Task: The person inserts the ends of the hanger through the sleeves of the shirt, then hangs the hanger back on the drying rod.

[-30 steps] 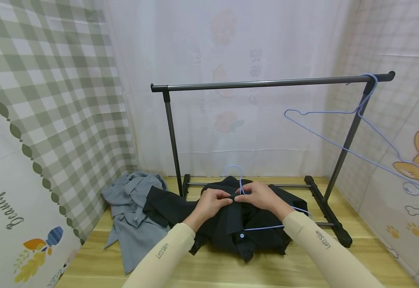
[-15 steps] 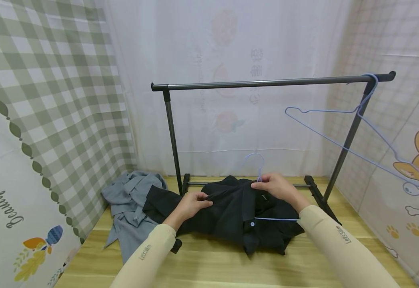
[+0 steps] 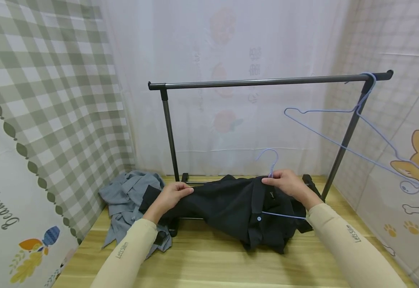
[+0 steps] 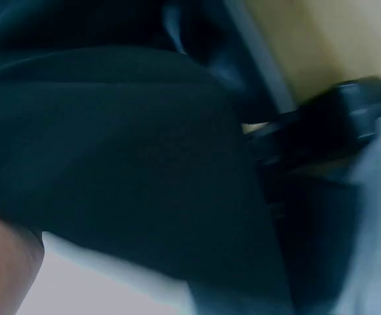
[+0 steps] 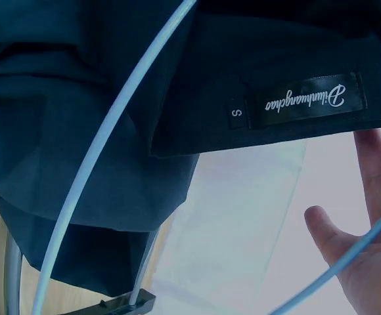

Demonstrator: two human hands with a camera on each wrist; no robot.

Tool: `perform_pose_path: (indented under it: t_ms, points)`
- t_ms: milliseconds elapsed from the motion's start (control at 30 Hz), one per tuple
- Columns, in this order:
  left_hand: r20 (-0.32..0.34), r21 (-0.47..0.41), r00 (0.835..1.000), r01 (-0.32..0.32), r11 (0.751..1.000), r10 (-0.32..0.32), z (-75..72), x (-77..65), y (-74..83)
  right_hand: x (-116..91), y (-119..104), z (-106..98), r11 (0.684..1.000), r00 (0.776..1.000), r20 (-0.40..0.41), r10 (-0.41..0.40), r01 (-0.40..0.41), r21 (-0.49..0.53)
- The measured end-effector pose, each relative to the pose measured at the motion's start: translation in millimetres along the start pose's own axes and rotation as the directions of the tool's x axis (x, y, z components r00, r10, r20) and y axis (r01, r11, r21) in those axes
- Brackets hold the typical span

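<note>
A black shirt [image 3: 227, 204] lies over the table below the rack, with a light blue wire hanger [image 3: 275, 161] partly inside it. The hanger's hook rises above the collar and its lower bar crosses the front opening. My left hand [image 3: 171, 197] pinches the shirt's upper edge toward the left and stretches it sideways. With my right hand [image 3: 290, 186] I hold the collar close to the base of the hook. In the right wrist view, the collar label [image 5: 309, 102] and the hanger wire [image 5: 112, 118] show. Dark cloth [image 4: 112, 151] fills most of the blurred left wrist view.
A crumpled grey shirt [image 3: 126, 196] lies on the wooden table [image 3: 231, 268] at the left. Behind the black shirt stands a dark metal rack, its rail [image 3: 259, 83] running across. A second blue hanger [image 3: 324, 138] hangs at the rail's right end.
My left hand has moved left, pulling the black shirt out sideways. My right hand has shifted right with the collar and hanger, and the hook stands higher.
</note>
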State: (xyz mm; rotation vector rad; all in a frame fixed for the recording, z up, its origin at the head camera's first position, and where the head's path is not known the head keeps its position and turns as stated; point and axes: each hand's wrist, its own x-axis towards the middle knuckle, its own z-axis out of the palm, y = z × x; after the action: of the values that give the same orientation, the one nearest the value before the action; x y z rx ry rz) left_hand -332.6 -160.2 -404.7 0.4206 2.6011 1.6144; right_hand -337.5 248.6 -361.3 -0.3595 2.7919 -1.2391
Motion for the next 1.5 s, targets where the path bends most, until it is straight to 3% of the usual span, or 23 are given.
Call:
perform_pose_path:
  t_ms: [167, 267, 367, 500, 633, 800, 867, 933, 1000, 1067, 1133, 1333, 1500]
  points:
    - [-0.037, -0.029, 0.998, -0.043, 0.999, 0.042, -29.6, 4.4, 36.1, -0.1, -4.6, -0.2, 0.999, 1.0, -0.016, 0.007, -0.006, 0.035]
    - [-0.006, -0.032, 0.997, -0.079, 0.996, 0.079, -45.9, 4.7, 57.0, 0.3, -9.8, -1.2, 0.998, 1.0, -0.018, 0.005, -0.004, 0.06]
    - [0.052, 0.017, 0.992, -0.116, 0.993, 0.115, -56.0, 5.1, 64.8, 1.3, -13.6, -2.4, 0.997, 1.0, -0.02, 0.0, 0.002, 0.082]
    - [0.187, 0.17, 0.979, -0.114, 0.979, 0.082, -53.9, 4.2, 43.3, 3.3, -10.2, -1.6, 0.998, 0.999, -0.031, 0.008, -0.006, 0.058]
    - [0.262, 0.365, 0.965, -0.083, 0.927, -0.017, -45.3, -1.1, 5.2, 4.4, 0.9, 3.0, 0.999, 0.999, -0.042, 0.029, -0.03, -0.012]
    - [0.189, 0.55, 0.98, -0.055, 0.834, -0.06, -50.3, -12.4, -34.7, 2.6, 13.6, 6.7, 0.999, 0.997, -0.07, 0.038, -0.04, -0.025]
    - [0.141, 0.569, 0.988, -0.035, 0.821, -0.056, -57.8, -18.4, -48.9, 1.1, 18.5, 6.3, 0.998, 0.995, -0.081, 0.05, -0.052, -0.022]
    - [0.083, 0.551, 0.995, 0.005, 0.834, -0.06, -66.2, -25.2, -60.9, -0.4, 23.9, 5.5, 0.997, 0.994, -0.09, 0.068, -0.071, -0.024]
    - [0.032, 0.503, 0.998, 0.036, 0.863, -0.061, -74.7, -31.8, -69.9, -1.6, 28.8, 4.4, 0.996, 0.991, -0.102, 0.086, -0.088, -0.014]
    - [-0.02, 0.441, 0.997, 0.074, 0.895, -0.072, -82.0, -38.3, -73.4, -2.4, 33.3, 3.5, 0.996, 0.989, -0.116, 0.091, -0.092, -0.008]
    - [-0.051, 0.408, 0.997, 0.079, 0.91, -0.063, -89.4, -43.8, -73.2, -2.6, 36.8, 3.2, 0.996, 0.988, -0.127, 0.093, -0.094, -0.003]
    - [-0.056, 0.377, 0.996, 0.082, 0.923, -0.066, -118.2, -49.7, -54.5, -1.8, 38.5, 4.2, 0.997, 0.987, -0.146, 0.072, -0.075, -0.015]
    - [-0.03, 0.35, 0.995, 0.098, 0.932, -0.093, -143.3, -49.1, -33.8, -0.5, 36.5, 5.1, 0.994, 0.983, -0.151, 0.108, -0.109, -0.001]
